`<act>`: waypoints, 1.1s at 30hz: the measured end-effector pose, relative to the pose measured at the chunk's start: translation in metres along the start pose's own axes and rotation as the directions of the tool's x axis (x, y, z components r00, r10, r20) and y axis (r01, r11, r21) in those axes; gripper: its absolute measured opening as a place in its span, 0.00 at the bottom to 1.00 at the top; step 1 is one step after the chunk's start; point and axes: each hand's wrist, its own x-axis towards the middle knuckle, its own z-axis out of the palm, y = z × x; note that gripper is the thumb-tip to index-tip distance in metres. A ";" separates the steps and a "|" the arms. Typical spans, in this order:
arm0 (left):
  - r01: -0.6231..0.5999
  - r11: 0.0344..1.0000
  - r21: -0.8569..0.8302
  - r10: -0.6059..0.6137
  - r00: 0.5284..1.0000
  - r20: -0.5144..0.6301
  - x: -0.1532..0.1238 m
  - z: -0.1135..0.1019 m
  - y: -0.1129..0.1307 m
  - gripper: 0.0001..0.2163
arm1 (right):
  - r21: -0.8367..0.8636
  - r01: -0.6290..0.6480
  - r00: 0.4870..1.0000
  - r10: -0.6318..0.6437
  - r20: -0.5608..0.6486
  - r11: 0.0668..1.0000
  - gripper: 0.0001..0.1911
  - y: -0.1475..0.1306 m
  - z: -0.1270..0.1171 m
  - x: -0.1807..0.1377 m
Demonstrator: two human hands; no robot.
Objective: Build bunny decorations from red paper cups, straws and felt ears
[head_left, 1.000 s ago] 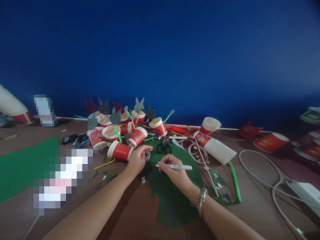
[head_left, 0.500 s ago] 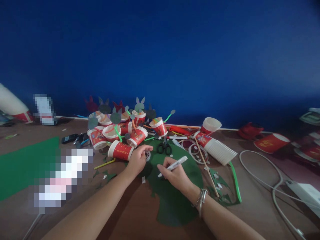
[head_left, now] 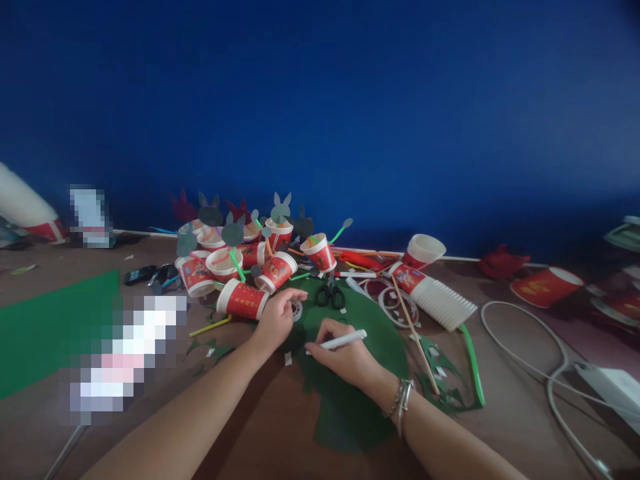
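Note:
Between the thumb and fingers of my right hand (head_left: 345,353) is a white marker (head_left: 345,340), its body slanting up to the right and its lower end by my thumb. This hand rests over a cut sheet of green paper (head_left: 350,420) with a curved outline. My left hand (head_left: 277,317) lies on its edge at the sheet's left side, fingers stretched to the right. Beside its fingers is a roll of tape (head_left: 297,311), partly hidden. A red paper cup (head_left: 241,300) lies on its side just behind that hand. Black-handled scissors (head_left: 329,295) lie on the far part of the sheet.
Several red cups with paper animal heads (head_left: 233,233) and straws crowd the back left. A stack of paper cups (head_left: 435,297), a wooden stick (head_left: 415,340) and green scraps (head_left: 443,373) lie right. A white cable (head_left: 545,347) loops farther right; green paper (head_left: 55,327) lies left.
My right hand has shifted slightly left with the marker, which is tilted lower and turned in the fingers. My left hand has stayed in place.

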 end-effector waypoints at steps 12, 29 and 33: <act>0.008 1.000 -0.001 -0.008 1.000 -0.002 0.000 0.001 -0.001 0.18 | 0.195 -0.071 0.996 0.080 -0.037 0.978 0.12 -0.004 -0.003 0.002; 0.013 1.000 0.005 -0.013 1.000 0.008 0.000 0.001 0.001 0.19 | 0.030 -0.114 0.979 0.117 -0.167 0.993 0.15 0.013 -0.007 0.007; 0.016 1.000 0.003 -0.016 1.000 0.003 0.000 0.001 0.001 0.19 | 0.027 -0.107 0.984 0.110 -0.138 0.994 0.14 0.012 -0.007 0.006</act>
